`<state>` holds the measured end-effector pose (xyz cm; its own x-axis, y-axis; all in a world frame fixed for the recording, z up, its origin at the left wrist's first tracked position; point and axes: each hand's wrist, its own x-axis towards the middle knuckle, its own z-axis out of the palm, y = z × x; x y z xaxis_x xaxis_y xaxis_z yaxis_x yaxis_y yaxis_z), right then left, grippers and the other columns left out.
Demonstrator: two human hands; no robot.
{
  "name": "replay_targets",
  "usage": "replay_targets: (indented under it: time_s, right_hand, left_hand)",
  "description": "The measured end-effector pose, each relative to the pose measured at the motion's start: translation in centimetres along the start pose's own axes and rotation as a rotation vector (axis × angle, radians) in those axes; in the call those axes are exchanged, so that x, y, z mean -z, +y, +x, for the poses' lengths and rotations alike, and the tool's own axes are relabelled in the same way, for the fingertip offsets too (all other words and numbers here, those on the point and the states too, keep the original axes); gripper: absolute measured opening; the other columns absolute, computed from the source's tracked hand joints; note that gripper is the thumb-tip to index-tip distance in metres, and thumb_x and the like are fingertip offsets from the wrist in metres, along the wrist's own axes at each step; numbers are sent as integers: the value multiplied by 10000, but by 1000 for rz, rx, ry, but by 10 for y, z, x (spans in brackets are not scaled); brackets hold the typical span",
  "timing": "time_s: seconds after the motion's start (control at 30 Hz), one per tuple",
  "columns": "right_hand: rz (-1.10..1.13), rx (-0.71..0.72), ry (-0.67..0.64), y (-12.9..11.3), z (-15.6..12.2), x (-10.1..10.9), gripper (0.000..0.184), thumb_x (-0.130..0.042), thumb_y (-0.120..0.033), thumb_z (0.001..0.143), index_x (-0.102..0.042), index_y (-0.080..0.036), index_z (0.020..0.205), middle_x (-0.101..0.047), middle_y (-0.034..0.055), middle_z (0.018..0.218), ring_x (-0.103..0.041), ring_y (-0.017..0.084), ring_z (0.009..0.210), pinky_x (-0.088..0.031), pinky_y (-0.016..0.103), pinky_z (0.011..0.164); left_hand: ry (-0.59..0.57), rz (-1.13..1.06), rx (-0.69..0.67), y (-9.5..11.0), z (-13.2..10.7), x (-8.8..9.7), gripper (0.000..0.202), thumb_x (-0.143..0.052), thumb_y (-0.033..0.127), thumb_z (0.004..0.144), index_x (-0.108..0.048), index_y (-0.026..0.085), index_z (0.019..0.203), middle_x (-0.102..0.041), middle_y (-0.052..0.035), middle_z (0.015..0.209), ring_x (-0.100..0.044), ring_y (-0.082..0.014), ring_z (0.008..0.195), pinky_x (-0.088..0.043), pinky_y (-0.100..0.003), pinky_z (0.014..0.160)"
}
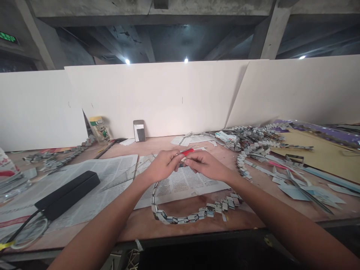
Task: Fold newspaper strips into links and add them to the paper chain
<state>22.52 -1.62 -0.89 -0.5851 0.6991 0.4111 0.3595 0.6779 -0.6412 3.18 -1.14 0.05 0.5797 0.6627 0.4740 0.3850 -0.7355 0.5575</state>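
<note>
My left hand and my right hand meet over a newspaper sheet, fingers pinched together. A bright red piece shows just beyond the fingertips; its kind is unclear. A small pale bit of folded paper is pinched between both hands, mostly hidden by the fingers. Below my left hand hangs a zigzag chain of folded newsprint. It curves along the table's front and passes toward my right forearm. Beside my left hand lies a clear set square.
A black case with a cable lies at left. A phone and bottle stand by the white boards. At right are piled paper chains, scissors and a yellow sheet.
</note>
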Motion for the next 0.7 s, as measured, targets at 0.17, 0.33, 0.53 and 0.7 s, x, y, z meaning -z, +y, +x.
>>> replay_targets:
  time_s: [0.17, 0.33, 0.53, 0.7]
  right_hand:
    - [33, -75, 1, -2, 2, -1, 319, -415, -373, 904, -580, -149, 748, -474, -28, 558, -416, 83, 500, -329, 209, 492]
    - [65, -97, -8, 1, 2, 5, 322, -442, -403, 887, -572, -155, 727, -436, -44, 508, -377, 76, 457, -305, 209, 461]
    - [94, -164, -80, 4, 2, 14, 369, -446, -459, 881, -612, -155, 752, -420, -53, 449, -359, 75, 413, -284, 214, 434]
    - [174, -178, -82, 4, 2, 14, 405, -452, -499, 872, -616, -154, 742, -420, -51, 440, -366, 77, 406, -289, 224, 444]
  left_hand:
    - [51, 151, -5, -1, 0, 0, 407, -358, 337, 931, -512, 164, 597, -557, 28, 539, -538, -100, 518, -399, -223, 566]
    - [22, 141, -73, -7, 2, 3, 269, -425, 355, 909, -629, 191, 973, -685, -25, 932, -622, -139, 770, -472, -245, 656]
    - [134, 340, -266, -15, 1, 6, 254, -535, 250, 857, -621, 238, 1096, -672, -37, 1067, -608, -180, 962, -482, -321, 822]
    - [157, 310, -236, -13, 2, 3, 213, -555, 261, 846, -655, 237, 1032, -689, -25, 1032, -618, -175, 946, -493, -311, 807]
